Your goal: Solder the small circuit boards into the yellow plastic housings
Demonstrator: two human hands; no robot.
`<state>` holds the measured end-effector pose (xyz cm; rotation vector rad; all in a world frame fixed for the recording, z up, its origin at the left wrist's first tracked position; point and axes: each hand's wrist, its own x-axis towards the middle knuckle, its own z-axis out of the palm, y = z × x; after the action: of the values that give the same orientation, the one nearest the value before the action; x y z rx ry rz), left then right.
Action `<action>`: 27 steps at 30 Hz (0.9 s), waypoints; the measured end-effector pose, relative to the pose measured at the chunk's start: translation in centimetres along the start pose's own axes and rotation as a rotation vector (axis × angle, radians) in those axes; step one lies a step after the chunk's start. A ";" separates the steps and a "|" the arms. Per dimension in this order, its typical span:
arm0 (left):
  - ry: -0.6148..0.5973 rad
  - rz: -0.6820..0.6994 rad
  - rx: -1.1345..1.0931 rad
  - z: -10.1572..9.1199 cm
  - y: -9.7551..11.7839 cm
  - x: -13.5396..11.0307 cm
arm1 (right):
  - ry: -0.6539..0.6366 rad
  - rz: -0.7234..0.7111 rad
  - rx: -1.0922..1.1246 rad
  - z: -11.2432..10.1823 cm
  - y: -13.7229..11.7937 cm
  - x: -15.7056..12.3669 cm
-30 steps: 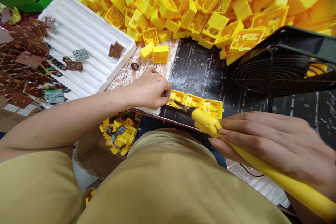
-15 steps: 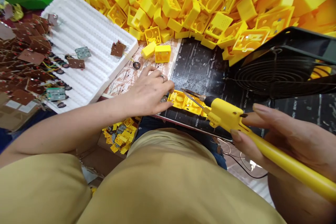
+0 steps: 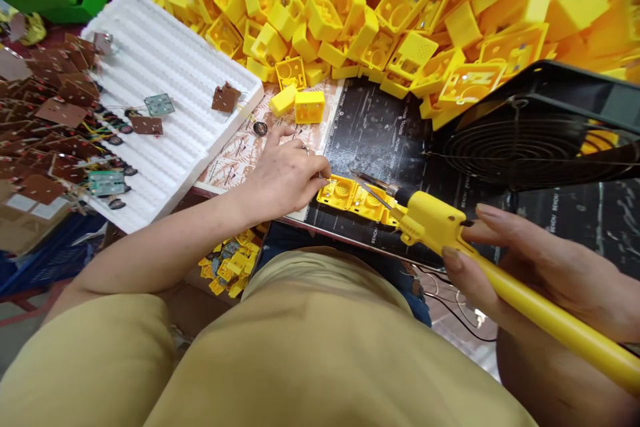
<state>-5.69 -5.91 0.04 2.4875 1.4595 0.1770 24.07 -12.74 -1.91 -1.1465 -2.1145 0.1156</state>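
My left hand (image 3: 285,173) rests on the patterned board, fingers curled, fingertips touching the left end of a row of open yellow plastic cases (image 3: 355,197) on the black mat (image 3: 380,133). Whether it pinches anything is hidden. My right hand (image 3: 540,273) grips a yellow soldering iron (image 3: 450,230). Its metal tip (image 3: 365,180) hovers just above the row of cases. A small round black part (image 3: 259,128) lies beyond my left fingers.
A big heap of yellow cases (image 3: 400,7) fills the back. A white ribbed foam tray (image 3: 165,87) with brown circuit boards (image 3: 225,98) lies left, more boards (image 3: 45,127) beyond it. A black fan (image 3: 530,140) stands right. A box of yellow parts (image 3: 230,263) sits below the table edge.
The soldering iron lifted off the cases and drew back to the right. My left hand opened a little, then settled at the left case.
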 end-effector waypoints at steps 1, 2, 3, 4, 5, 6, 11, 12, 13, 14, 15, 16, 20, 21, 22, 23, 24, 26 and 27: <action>-0.025 -0.009 0.006 -0.1 0.0 0.3 | 0.032 -0.036 -0.020 0.0 -0.2 0.1; -0.047 -0.022 0.001 -0.1 0.0 0.5 | 0.053 -0.057 -0.021 -0.1 -0.4 0.3; -0.068 -0.040 -0.009 -0.1 0.0 0.6 | 0.051 -0.058 0.003 -0.1 -0.6 0.4; -0.091 -0.059 -0.021 -0.2 0.0 0.7 | 0.039 -0.052 0.050 -0.2 -0.8 0.5; -0.114 -0.075 -0.032 -0.2 0.0 0.8 | 0.010 -0.051 0.113 -0.3 -1.0 0.7; -0.131 -0.087 -0.041 -0.2 0.0 0.8 | -0.022 -0.055 0.172 -0.3 -1.2 0.8; -0.160 -0.091 -0.065 -0.5 0.0 0.9 | -0.113 -0.174 0.264 0.3 -1.7 1.8; -0.167 -0.096 -0.069 -0.6 0.0 1.0 | -0.100 -0.203 0.257 0.5 -1.8 2.1; -0.174 -0.099 -0.071 -0.6 0.0 1.1 | -0.089 -0.228 0.250 0.6 -1.9 2.4; -0.179 -0.101 -0.073 -0.6 0.0 1.1 | -0.085 -0.242 0.241 0.7 -1.9 2.6; -0.182 -0.102 -0.074 -0.6 0.0 1.2 | -0.090 -0.248 0.231 0.8 -2.1 2.9; -0.180 -0.102 -0.074 -0.6 0.0 1.2 | -0.098 -0.259 0.220 0.7 -2.2 3.2; -0.171 -0.086 -0.086 -0.2 -0.3 1.3 | -0.156 -0.315 0.135 0.0 -2.7 3.9; -0.166 -0.078 -0.088 -0.1 -0.3 1.4 | -0.166 -0.327 0.122 -0.3 -2.7 3.9; -0.161 -0.072 -0.090 0.0 -0.4 1.4 | -0.173 -0.338 0.121 -0.5 -2.6 3.9; -0.157 -0.066 -0.092 0.0 -0.4 1.4 | -0.176 -0.328 0.129 -0.8 -2.6 3.8; -0.156 -0.063 -0.093 0.1 -0.4 1.4 | -0.173 -0.292 0.138 -1.0 -2.5 3.6; -0.163 -0.065 -0.092 0.1 -0.4 1.5 | -0.183 -0.179 0.148 -1.3 -2.3 3.1; -0.168 -0.069 -0.089 0.1 -0.3 1.5 | -0.201 -0.122 0.151 -1.4 -2.3 2.8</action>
<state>-5.23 -4.47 -0.15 2.3167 1.4336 0.0181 22.34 -12.31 1.55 -0.9487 -2.3018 0.3401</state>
